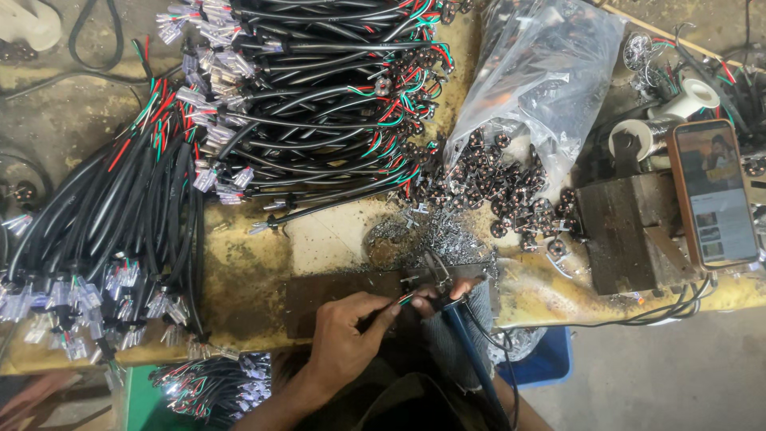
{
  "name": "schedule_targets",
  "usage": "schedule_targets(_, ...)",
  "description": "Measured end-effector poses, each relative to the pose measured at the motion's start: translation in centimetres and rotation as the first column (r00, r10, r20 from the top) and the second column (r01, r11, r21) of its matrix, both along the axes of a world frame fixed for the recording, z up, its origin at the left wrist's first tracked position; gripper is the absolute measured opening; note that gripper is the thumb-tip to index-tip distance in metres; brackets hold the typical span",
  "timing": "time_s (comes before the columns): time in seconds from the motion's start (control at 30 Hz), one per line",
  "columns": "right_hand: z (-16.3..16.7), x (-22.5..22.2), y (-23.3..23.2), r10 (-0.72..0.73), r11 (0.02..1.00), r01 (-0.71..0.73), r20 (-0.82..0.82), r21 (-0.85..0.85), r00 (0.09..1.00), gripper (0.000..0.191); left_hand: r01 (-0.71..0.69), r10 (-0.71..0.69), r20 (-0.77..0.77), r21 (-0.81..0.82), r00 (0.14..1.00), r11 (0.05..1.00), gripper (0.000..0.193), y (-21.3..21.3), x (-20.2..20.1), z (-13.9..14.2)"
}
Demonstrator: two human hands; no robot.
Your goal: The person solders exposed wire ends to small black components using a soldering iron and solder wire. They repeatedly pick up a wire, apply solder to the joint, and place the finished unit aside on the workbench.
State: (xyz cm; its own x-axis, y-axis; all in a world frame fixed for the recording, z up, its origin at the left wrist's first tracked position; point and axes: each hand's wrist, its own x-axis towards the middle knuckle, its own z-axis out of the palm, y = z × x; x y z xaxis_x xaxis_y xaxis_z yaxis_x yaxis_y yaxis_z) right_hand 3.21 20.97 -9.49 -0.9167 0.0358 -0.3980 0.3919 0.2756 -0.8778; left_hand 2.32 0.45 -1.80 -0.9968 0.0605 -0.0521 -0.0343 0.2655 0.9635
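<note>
Wire end [405, 299] pinched in left hand [345, 339] grip, long axis pointing right toward right hand [447, 293], clenched on blue-handled tool [471, 343]; hands near-touching at worktop [239, 271] edge.

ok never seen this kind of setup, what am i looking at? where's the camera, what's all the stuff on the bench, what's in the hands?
No machine here: a person works with bare hands, and the single picture comes from a camera on their head, looking down at a workbench.

The left hand pinches the coloured wire ends of a black cable. The right hand meets it from the other side, mostly hidden, beside a blue-handled tool; whether it grips the tool is unclear.

On the bench: bundles of black cables with red, green and white wire ends, a clear plastic bag spilling small round dark parts, a pile of metal scraps, a dark block, and a phone with its screen lit.
</note>
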Motion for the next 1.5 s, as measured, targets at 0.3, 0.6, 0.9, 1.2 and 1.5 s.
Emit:
schedule_targets(0.3,3.3,0.2,-0.5,-0.096,0.931,-0.026,-0.312,-0.365,0.945,0.040,-0.014,0.016,-0.066,0.017,0.998,1.000,0.013,-0.4,-0.3,0.3)
schedule_targets(0.6,1.0,0.5,-0.5,0.180,0.917,-0.030,-0.344,0.398,0.922,0.024,-0.255,0.157,-0.328,-0.280,0.932,0.925,0.009,0.3,-1.4,0.6)
schedule_targets(0.9,2.7,-0.2,-1.8,0.171,0.905,0.102,-0.574,0.412,0.801,0.049,-0.287,0.216,-0.216,-0.390,0.952,0.875,0.015,0.5,-3.3,0.0)
schedule_targets(1.2,5.8,1.0,-0.2,0.181,0.953,0.000,-0.574,0.302,0.798,0.052,-0.017,0.008,-0.054,-0.162,0.998,0.987,0.012,0.2,-0.8,0.7)
schedule_targets(1.5,-0.9,4.1,2.7,0.035,0.959,0.171,-0.690,0.228,0.723,0.018,-0.067,0.032,-0.152,-0.236,0.988,0.969,0.011,1.2,-0.9,-0.1)
